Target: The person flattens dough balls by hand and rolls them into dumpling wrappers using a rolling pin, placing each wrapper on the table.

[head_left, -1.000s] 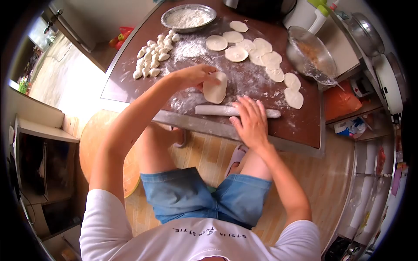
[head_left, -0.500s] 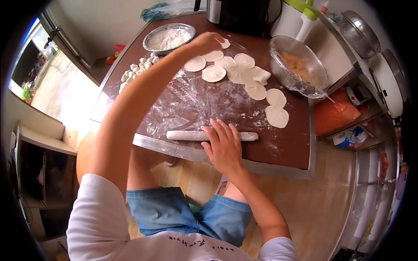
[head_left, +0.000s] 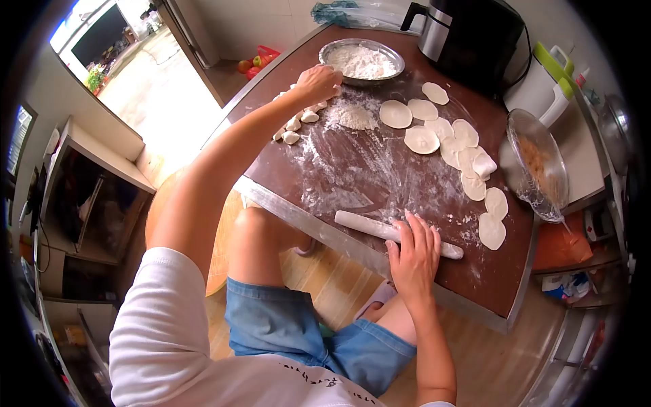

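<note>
My left hand reaches over the small dough pieces at the table's left edge, beside the metal bowl of flour. Its fingers are bent together, and what they touch is hidden. Near the front edge, my right hand lies with spread fingers on a whitish rolling pin. Several flat round dough wrappers are spread over the right half of the table, some overlapping. A heap of loose flour lies just right of the dough pieces.
The brown table has a metal edge. At its right stands a plastic-covered bowl of filling. A black appliance and a white-green machine stand at the back. A wooden stool is at the left.
My left hand has moved from the farthest wrapper back to the dough pieces, leaving that wrapper lying on the table. The view has turned left. My right hand stays on the rolling pin.
</note>
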### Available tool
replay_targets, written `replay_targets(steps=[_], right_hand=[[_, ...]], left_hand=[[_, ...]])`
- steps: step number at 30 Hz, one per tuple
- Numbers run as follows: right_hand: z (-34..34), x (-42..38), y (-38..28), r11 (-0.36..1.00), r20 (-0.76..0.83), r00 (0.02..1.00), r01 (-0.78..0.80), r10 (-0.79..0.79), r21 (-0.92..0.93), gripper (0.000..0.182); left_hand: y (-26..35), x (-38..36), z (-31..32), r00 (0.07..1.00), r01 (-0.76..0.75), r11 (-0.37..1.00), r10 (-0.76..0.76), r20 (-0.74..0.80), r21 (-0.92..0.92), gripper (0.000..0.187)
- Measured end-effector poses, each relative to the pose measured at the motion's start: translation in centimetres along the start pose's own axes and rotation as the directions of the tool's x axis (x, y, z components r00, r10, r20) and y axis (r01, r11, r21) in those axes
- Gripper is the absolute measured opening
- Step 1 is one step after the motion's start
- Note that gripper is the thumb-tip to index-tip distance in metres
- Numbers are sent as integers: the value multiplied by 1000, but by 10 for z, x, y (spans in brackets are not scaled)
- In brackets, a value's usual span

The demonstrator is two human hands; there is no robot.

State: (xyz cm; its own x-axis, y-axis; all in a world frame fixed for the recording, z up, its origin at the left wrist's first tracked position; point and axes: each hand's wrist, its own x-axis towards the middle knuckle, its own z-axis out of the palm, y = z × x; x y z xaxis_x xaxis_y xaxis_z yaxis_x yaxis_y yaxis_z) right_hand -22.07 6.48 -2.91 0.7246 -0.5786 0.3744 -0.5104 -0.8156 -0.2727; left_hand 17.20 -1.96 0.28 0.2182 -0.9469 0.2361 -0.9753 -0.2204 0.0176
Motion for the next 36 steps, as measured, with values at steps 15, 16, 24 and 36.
replay_targets(steps=[15, 16, 24, 36], right_hand=[[2, 1, -1, 999, -4, 1000, 8, -8, -33, 39], [2, 0, -1, 999, -5, 1000, 8, -8, -36, 39], [2, -1, 0, 999, -55, 998, 33, -34, -17, 36], [4, -5, 3, 999, -60, 997, 37, -38, -10, 37]], left_hand=[[98, -75, 5, 952, -306, 817, 271, -144, -489, 33], [107, -78, 3, 957, -248, 828, 290, 5, -503, 35], [110, -79, 4, 905, -330, 709, 425, 4, -624, 34], [155, -73, -3, 901, -431, 867, 395, -181, -252, 54]])
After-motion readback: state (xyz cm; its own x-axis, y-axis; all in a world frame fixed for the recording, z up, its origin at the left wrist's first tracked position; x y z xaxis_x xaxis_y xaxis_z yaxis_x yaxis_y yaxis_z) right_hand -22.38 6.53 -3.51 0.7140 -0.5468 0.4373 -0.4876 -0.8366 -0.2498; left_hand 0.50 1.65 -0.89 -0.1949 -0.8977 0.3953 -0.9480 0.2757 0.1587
